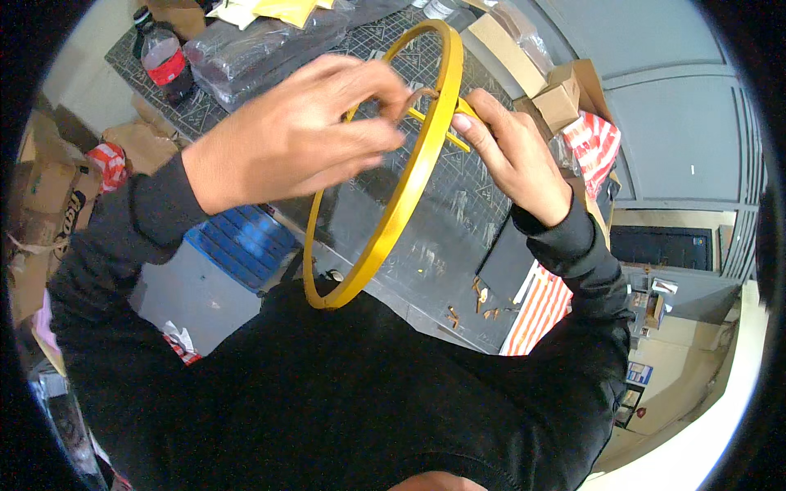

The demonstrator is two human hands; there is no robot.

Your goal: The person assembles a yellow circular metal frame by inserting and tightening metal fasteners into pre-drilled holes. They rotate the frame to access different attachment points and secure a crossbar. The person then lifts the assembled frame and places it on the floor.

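Observation:
A thin yellow hoop [393, 221] stands on edge in front of my chest, above the dark table. My right hand [524, 155] grips it at its upper right side, the thumb pressed by a short yellow piece that crosses the rim there. From the left, my left hand [286, 135] reaches to the hoop's inner side, its fingers curled and partly smeared by motion. At its fingertips a small brownish curved strip [423, 95] runs to the rim. What exactly the left fingertips pinch is hard to make out.
The dark table [393, 270] carries a plastic-wrapped bundle [246, 61], a cola bottle [166, 65] with a red label and small brown bits [483, 299]. Cardboard boxes [557, 98] stand at the far right, a red-striped bag [536, 315] nearer. A blue crate [243, 245] sits below the left forearm.

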